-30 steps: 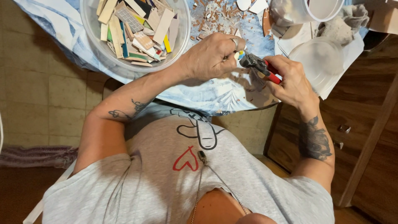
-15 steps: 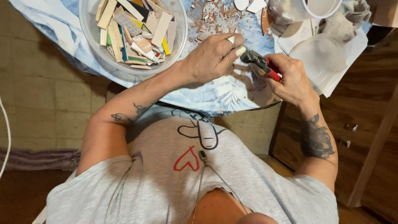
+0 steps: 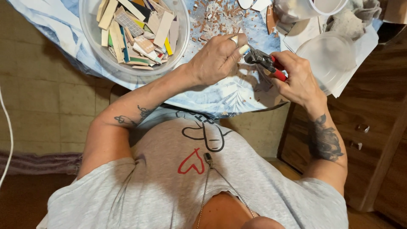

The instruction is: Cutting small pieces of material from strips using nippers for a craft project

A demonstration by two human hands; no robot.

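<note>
Red-handled tool: tile nippers (image 3: pixel 265 62) sit in the right hand (image 3: pixel 296 80), fingers wrapped around both handles, the dark head pointing left toward the other hand.
Left hand: the left hand (image 3: pixel 216 59) pinches a small pale tile piece (image 3: pixel 243 48) between thumb and fingertips, holding it right at the nipper head.
Bite: whether the jaws already grip the piece is hard to tell, since the fingers hide the contact.
Stock: a clear plastic bowl (image 3: pixel 91 32) to the left holds many uncut strips and slabs in cream, grey, yellow and green.
Done so far: a scatter of small brown and white chips (image 3: pixel 212 17) lies on the blue patterned cloth (image 3: pixel 229 95) just beyond the hands.
Left to do: judging by the full bowl, most of the cutting remains.
Nearby: an empty clear tub (image 3: pixel 328 55) stands beside the right hand.
</note>
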